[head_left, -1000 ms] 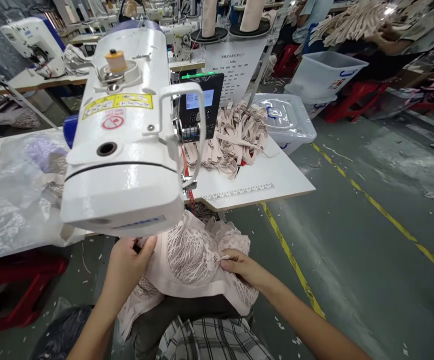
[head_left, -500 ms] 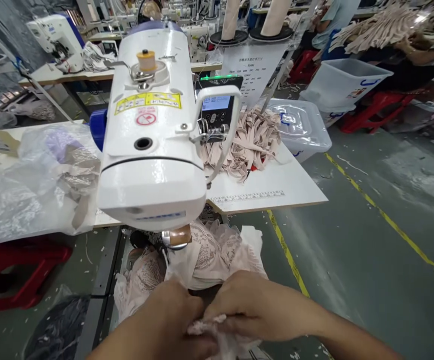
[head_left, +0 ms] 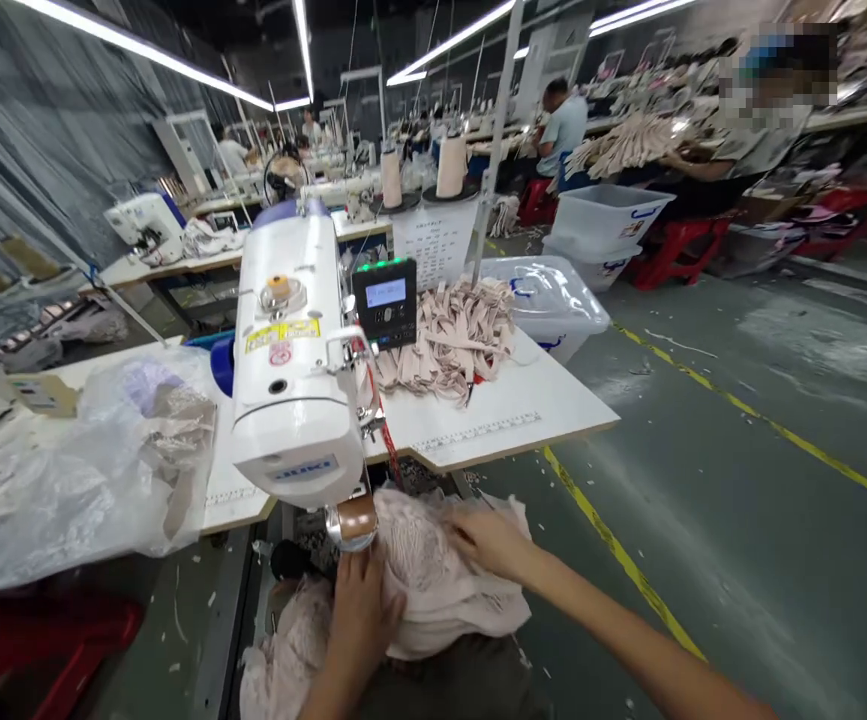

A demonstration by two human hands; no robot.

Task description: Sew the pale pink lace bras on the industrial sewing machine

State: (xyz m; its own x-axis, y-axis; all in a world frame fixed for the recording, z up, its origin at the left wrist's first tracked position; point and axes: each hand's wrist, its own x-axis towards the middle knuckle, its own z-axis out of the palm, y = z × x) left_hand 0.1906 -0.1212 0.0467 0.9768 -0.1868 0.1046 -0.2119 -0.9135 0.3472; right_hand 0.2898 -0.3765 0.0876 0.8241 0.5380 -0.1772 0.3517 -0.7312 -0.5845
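A pale pink lace bra (head_left: 433, 570), bunched with its sheer fabric, hangs below the front of the white sewing machine (head_left: 290, 400). My left hand (head_left: 364, 605) is right under the machine's round metal-and-brown end (head_left: 354, 522), its fingers closed on the bra's left edge; the fingertips are partly hidden there. On the right side of the bra, my right hand (head_left: 487, 540) grips the lace with bent fingers. More pale lace fabric (head_left: 290, 650) hangs to the left of my left hand.
The white worktable (head_left: 553, 400) bears a heap of beige straps (head_left: 455, 335) beside the control screen (head_left: 386, 300). A clear plastic bag (head_left: 103, 450) covers part of the left table. A lidded bin (head_left: 549, 295) stands behind, and a red stool (head_left: 43, 640) at lower left. Co-workers sit farther back.
My head view has tilted up, showing more of the room. My hands, close together on fabric low in front before, have moved apart and up to the machine with the bra.
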